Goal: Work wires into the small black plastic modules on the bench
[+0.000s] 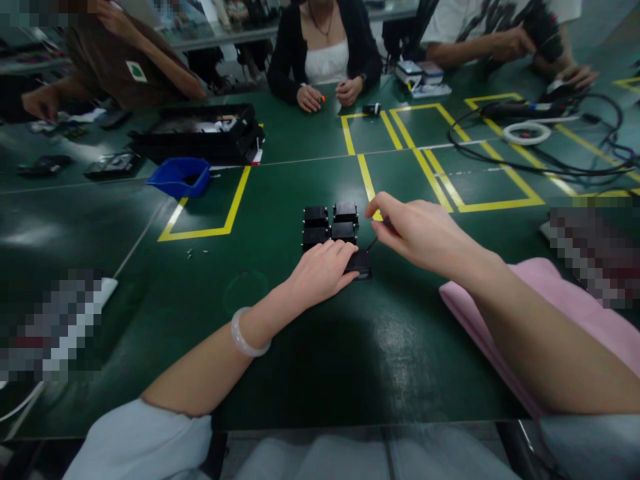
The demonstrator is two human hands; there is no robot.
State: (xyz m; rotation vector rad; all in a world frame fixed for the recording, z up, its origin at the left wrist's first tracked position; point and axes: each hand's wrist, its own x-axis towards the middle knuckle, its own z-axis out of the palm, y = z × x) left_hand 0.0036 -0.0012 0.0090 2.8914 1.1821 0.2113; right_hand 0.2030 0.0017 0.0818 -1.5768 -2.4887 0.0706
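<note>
My left hand (324,270) grips a small black rectangular block (361,261), its thumb along the near side and its fingers over the top. My right hand (417,230) is closed in a pinch just right of that block. Between its fingertips is a thin dark-shafted tool (372,244), slanting down to the block's right end; its handle is mostly hidden, so I cannot tell its exact kind. Just beyond my left fingers, several similar black blocks (344,232) with small metal pins stand in two rows, partly covered by the hand.
A blue scoop-shaped bin (181,177) sits ahead left, before a black tray (200,133). Tiny screws (190,253) lie on the green table (400,360). Pink cloth (555,293) is under my right forearm. Black cable (540,167) loops at far right. Co-workers sit opposite; one holds a power drill (543,30).
</note>
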